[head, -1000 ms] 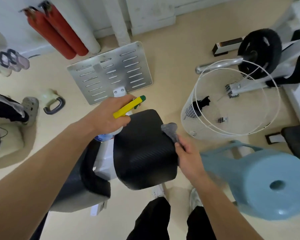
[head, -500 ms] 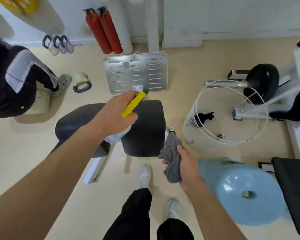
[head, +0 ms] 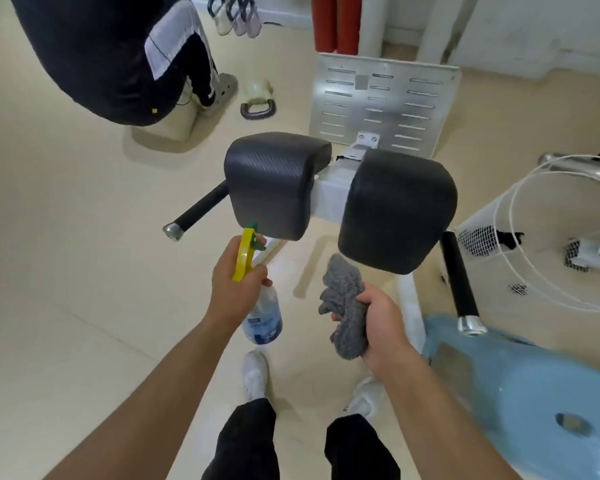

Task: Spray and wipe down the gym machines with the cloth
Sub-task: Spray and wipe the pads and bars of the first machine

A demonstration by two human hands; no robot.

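My left hand grips a clear spray bottle with a yellow and green trigger head. Its nozzle points up at the left black pad of the gym machine, just below the pad's near edge. My right hand holds a bunched grey cloth just under the near edge of the right black pad. Both pads sit on a white frame with black handle bars sticking out to each side.
A slotted metal footplate stands behind the pads. A white wire basket is at the right, a blue plastic stool at lower right. A person in black sits at upper left, near a kettlebell. Red cylinders lean on the wall.
The view has swung and dropped closer, so both pads now face me. My left hand lowered the bottle from over the pad to below the left pad. My right hand lifted the cloth toward the right pad.
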